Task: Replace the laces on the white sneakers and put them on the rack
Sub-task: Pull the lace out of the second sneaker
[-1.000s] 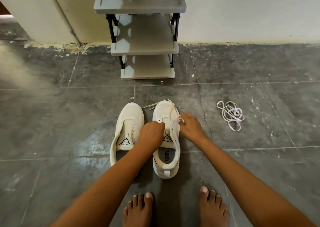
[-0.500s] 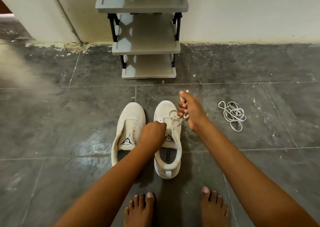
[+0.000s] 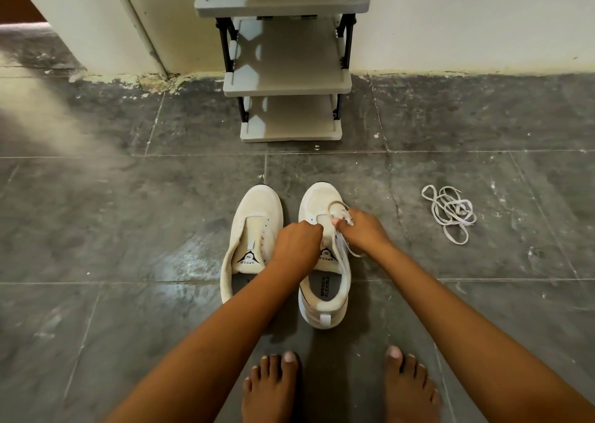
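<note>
My left hand point(image 3: 294, 245) sits curled over the tongue area of the right-side sneaker point(image 3: 323, 261), fingers bent down onto it; whether they pinch the lace there I cannot tell. My right hand point(image 3: 363, 231) is clamped on the lace point(image 3: 338, 205), pinching it between thumb and fingers at the shoe's right eyelet row, with a loop of lace arching forward over the toe box and a short length trailing down the shoe's right side.

The 2 white sneakers stand side by side on the dark tiled floor point(image 3: 128, 229), toes pointing toward the wall. The left-side sneaker point(image 3: 252, 239) has bare eyelets and touches neither hand. A loose bundle of white lace point(image 3: 450, 211) lies on the floor well to the right of the pair.

The grey shoe rack point(image 3: 286, 81) stands against the wall beyond the sneakers, with 3 shelves in view. My bare feet point(image 3: 409, 387) rest on the floor at the near edge.
</note>
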Demonstrator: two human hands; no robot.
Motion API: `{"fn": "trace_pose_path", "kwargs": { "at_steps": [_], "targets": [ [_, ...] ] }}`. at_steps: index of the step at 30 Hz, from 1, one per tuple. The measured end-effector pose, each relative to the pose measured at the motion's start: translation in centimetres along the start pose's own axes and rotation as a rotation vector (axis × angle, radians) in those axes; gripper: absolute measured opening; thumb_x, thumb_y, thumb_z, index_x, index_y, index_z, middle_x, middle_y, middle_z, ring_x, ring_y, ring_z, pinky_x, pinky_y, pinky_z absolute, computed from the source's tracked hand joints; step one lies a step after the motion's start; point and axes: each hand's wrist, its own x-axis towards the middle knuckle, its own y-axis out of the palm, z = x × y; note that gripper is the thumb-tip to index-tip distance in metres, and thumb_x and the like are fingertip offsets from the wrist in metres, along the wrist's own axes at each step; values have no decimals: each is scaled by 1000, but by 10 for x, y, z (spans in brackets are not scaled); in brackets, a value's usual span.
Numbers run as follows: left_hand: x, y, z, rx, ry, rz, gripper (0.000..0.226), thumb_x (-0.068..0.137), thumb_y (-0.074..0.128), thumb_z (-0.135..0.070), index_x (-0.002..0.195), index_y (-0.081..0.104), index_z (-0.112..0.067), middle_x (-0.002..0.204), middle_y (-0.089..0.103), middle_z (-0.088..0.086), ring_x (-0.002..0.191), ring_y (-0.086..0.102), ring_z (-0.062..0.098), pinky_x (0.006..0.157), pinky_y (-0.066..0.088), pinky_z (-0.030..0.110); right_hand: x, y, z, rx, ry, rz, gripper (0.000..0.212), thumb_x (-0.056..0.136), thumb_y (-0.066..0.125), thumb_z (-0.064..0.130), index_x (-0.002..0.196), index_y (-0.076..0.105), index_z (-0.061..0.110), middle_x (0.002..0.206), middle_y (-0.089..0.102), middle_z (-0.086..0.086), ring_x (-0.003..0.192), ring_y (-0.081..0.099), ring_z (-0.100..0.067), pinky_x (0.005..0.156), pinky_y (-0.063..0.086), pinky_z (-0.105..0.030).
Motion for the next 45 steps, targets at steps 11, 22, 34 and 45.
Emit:
{"fn": "trace_pose_path", "kwargs": {
  "at_steps": [11,22,34,45],
  "targets": [
    [1,-1,-2,10,10,29,15,91,52,-11,104,58,-9,97,65,10,84,63,28,64,43,32,-15,-56,30,806,-177,-250,18,99,42,17,102,59,12,103,55,-6,83,52,-10,70,44,-18],
    [-1,-2,-2,3,1,15,17,92,49,-12,106,58,-9,100,65,10,88,63,28,65,39,31,8,-24,1,211,8,-95,26,93,53,20,111,42,4,95,51,-9,87,52,-26,64,34,-29],
    [-1,-3,-2,10,0,15,15,91,52,-13,105,57,-9,100,65,10,88,63,27,65,40,31,7,-4,-8,-207,-161,-184,23,89,56,12,110,60,4,116,48,-16,105,49,-31,81,44,-34],
    [1,-3,0,-104,-19,26,18,92,52,-20,106,58,-12,99,65,8,86,62,24,72,48,31,11,-93,19,560,-116,-348,12,94,48,7,103,55,6,96,66,-12,90,62,-27,74,54,-38]
  ]
}}
